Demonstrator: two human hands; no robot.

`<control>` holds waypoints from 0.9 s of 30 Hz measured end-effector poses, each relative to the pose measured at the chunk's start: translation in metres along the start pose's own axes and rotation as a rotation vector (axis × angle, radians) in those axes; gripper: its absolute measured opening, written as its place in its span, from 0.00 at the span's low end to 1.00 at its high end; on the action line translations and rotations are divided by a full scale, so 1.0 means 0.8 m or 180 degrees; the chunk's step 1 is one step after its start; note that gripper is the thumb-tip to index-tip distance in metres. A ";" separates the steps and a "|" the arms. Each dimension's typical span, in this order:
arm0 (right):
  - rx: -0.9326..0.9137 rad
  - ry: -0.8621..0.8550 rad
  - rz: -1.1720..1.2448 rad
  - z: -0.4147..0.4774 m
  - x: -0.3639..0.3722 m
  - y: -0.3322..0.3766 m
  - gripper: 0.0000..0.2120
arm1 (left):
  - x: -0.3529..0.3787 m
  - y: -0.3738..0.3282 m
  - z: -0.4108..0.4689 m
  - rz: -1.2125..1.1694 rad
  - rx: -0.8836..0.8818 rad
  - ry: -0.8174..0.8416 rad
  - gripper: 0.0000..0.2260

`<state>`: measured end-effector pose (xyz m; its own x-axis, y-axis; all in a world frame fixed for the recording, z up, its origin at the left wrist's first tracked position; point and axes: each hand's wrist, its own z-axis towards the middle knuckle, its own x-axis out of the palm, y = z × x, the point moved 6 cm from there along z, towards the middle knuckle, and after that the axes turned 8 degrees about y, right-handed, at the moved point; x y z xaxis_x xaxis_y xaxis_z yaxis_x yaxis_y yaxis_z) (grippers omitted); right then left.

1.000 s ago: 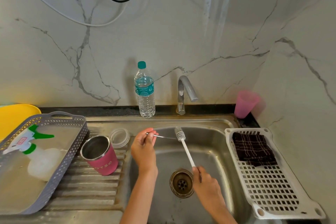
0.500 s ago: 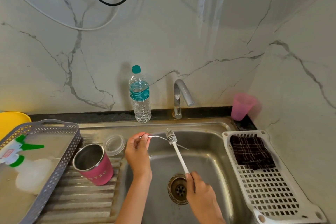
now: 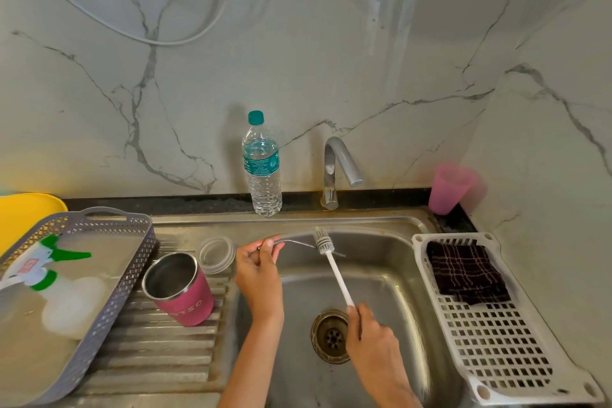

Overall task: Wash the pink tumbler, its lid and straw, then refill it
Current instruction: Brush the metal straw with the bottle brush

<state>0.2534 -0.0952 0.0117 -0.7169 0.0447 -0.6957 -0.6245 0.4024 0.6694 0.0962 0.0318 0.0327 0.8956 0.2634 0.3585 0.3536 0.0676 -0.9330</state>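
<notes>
A: Any txt legible?
B: Pink tumbler point(image 3: 185, 303): letters on its side, approx. "TSO", seen upside down; 1st letter unclear.
A: Water bottle point(image 3: 262, 172)?
B: Teal label, print too small to read. Spray bottle point(image 3: 49, 278): red label, too blurred.

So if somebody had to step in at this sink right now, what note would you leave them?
Left hand: pinches one end of the metal straw over the sink.
Right hand: grips the white brush by its handle end, bristles against the straw.
Pink tumbler: open, on the drainboard, with the clear lid just behind it.
Water bottle: capped, on the ledge beside the tap.
Done: tumbler taken apart. Whether the tumbler and lid are washed cannot be told.
Left: finish the straw, rinse, reassemble, then refill, probably from the bottle.
</notes>
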 end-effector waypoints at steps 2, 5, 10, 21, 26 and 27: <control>-0.0007 0.0005 -0.0089 -0.001 0.001 0.001 0.12 | 0.000 0.001 0.000 0.0057 0.0024 0.0015 0.07; -0.0263 -0.0027 -0.0288 -0.007 0.010 0.016 0.14 | 0.004 0.005 -0.002 0.0051 0.0026 0.0043 0.06; -0.0031 -0.0017 -0.0156 0.001 0.003 -0.001 0.11 | 0.007 -0.003 -0.003 -0.0044 0.0146 -0.0040 0.07; -0.0059 -0.0102 -0.0210 0.002 0.002 -0.001 0.11 | 0.013 -0.001 -0.007 -0.0039 0.0219 0.0003 0.07; -0.0248 -0.0108 -0.0277 -0.001 0.010 0.012 0.13 | 0.013 0.005 -0.006 0.0066 0.0179 0.0083 0.07; -0.0280 -0.0089 -0.0273 -0.002 0.015 0.016 0.13 | 0.015 0.007 -0.006 0.0058 0.0165 0.0082 0.07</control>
<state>0.2364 -0.0907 0.0128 -0.6515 0.0395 -0.7576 -0.7089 0.3241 0.6265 0.1100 0.0307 0.0323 0.9087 0.2403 0.3415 0.3232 0.1130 -0.9395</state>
